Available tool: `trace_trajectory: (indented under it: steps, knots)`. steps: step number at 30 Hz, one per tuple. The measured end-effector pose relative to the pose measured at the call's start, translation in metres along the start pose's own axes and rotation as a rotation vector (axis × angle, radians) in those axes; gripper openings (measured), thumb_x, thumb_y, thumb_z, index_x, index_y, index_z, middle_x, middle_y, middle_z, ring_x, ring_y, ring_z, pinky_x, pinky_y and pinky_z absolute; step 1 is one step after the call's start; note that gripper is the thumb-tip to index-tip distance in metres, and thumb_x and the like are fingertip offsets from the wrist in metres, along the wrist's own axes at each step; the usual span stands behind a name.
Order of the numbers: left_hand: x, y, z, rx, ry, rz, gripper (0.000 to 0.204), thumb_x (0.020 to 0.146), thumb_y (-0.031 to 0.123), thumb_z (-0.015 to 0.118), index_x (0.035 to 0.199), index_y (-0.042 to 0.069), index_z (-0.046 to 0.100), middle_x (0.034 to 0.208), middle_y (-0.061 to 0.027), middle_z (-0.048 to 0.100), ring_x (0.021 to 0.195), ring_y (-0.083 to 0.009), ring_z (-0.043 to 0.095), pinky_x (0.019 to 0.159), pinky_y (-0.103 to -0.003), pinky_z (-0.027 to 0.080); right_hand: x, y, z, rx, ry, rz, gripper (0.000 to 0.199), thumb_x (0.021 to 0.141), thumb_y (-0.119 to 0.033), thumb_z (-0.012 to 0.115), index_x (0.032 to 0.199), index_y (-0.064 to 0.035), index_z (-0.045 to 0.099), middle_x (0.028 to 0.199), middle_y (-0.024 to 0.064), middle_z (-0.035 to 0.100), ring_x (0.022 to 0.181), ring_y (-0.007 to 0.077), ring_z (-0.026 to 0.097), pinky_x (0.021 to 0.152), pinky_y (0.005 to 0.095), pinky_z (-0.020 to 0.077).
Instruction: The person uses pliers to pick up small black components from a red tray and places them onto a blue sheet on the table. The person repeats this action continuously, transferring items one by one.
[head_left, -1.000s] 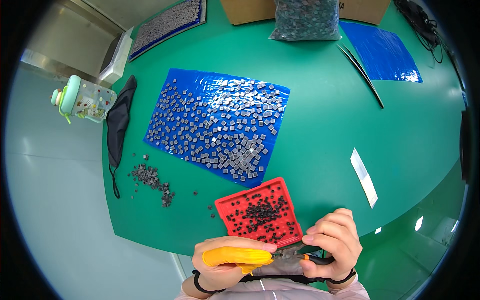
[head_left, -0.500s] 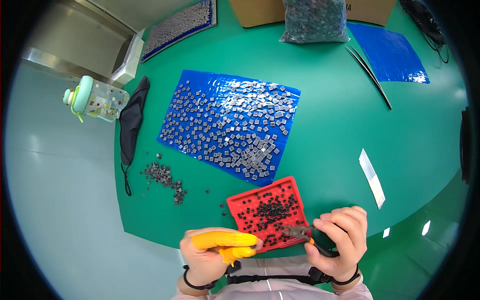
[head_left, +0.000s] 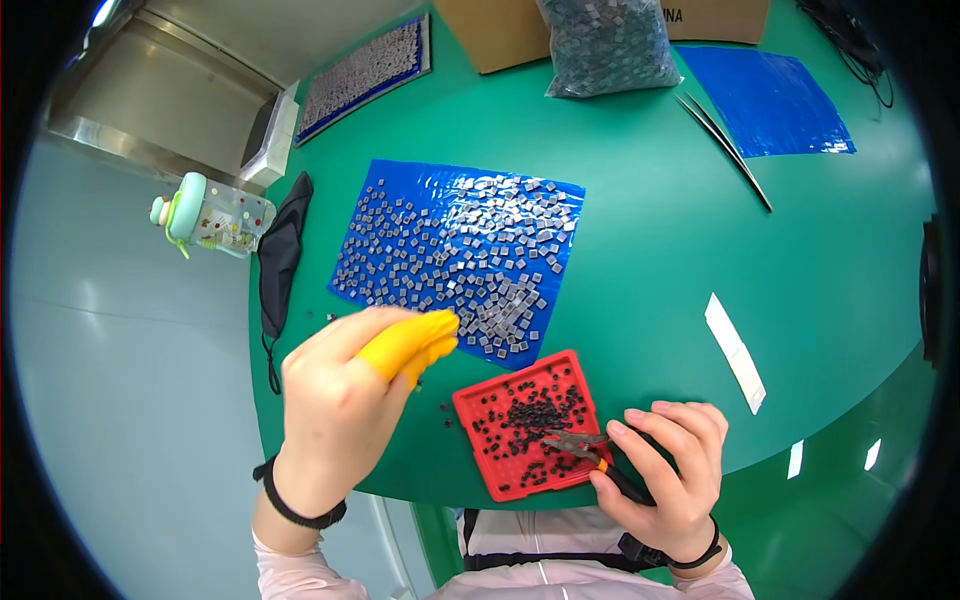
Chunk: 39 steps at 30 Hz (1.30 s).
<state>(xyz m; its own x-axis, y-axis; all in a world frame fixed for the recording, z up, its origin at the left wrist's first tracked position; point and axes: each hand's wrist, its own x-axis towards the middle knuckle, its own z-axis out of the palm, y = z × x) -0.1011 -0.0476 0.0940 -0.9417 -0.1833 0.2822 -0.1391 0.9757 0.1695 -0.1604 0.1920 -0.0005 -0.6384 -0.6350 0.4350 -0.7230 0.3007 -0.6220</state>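
Note:
My left hand (head_left: 345, 385), wearing yellow finger covers (head_left: 408, 345) on some fingers, hovers over the lower left edge of a blue sheet (head_left: 415, 175). Its fingertips are pinched together; whatever they hold, if anything, is hidden. Scattered across that sheet are many small grey square pieces (head_left: 505, 300). In my right hand (head_left: 675, 480) is a pair of pliers (head_left: 625, 485) with dark handles and an orange band. The plier jaws point left, over a red tray (head_left: 500, 480) that holds many tiny black parts (head_left: 535, 412).
A black face mask (head_left: 282, 250) and a clear bottle (head_left: 228, 215) lie at the left. Tweezers (head_left: 730, 150), a second blue sheet (head_left: 770, 100) and a white strip (head_left: 735, 355) are at the right. A bag of pieces (head_left: 610, 50) stands before cardboard (head_left: 490, 35) at the back.
My left hand has moved from beside the red tray up and left to the blue sheet, covering the loose grey pile. The pliers in my right hand have shifted slightly left over the tray.

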Motion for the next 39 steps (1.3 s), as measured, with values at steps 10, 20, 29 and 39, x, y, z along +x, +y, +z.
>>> trace_trajectory:
  steps: [10,20,29,39]
  knots:
    - [0.039,-0.012,0.049,0.113,-0.043,0.231,0.022,0.063,-0.001,0.074,0.085,0.004,0.071,0.083,-0.007,0.066,0.071,-0.0237,0.064,0.065,-0.031,0.053,-0.003,0.001,0.001,0.025,0.024,0.008,0.039,0.066,-0.024,0.076,0.102,-0.0116,0.069,0.106,0.002,0.062,0.098,0.0209,0.054,0.089,0.0412,0.0363]
    - [0.041,-0.006,0.056,0.169,-0.09,0.231,0.028,0.058,-0.006,0.072,0.085,0.0,0.07,0.087,-0.0098,0.067,0.076,-0.0266,0.065,0.068,-0.034,0.054,-0.002,0.006,0.0,0.077,0.025,-0.035,0.042,0.06,-0.023,0.078,0.099,-0.01,0.069,0.101,0.0047,0.063,0.091,0.0252,0.057,0.08,0.0421,0.0406]
    - [0.04,-0.009,0.055,0.15,-0.097,0.246,0.023,0.061,-0.004,0.069,0.083,-0.001,0.069,0.087,-0.0107,0.066,0.077,-0.0265,0.065,0.069,-0.034,0.054,0.002,0.004,-0.001,0.081,0.003,-0.027,0.042,0.06,-0.023,0.078,0.099,-0.0098,0.069,0.1,0.0048,0.063,0.09,0.0253,0.057,0.08,0.0416,0.0406]
    - [0.001,0.008,0.012,-0.016,-0.107,-0.132,0.022,0.065,0.0,0.075,0.086,0.007,0.072,0.076,-0.0075,0.064,0.063,-0.0234,0.062,0.056,-0.031,0.051,0.001,0.005,-0.002,0.072,-0.007,-0.014,0.042,0.061,-0.024,0.078,0.1,-0.01,0.069,0.101,0.0048,0.063,0.09,0.0253,0.057,0.079,0.0413,0.0403]
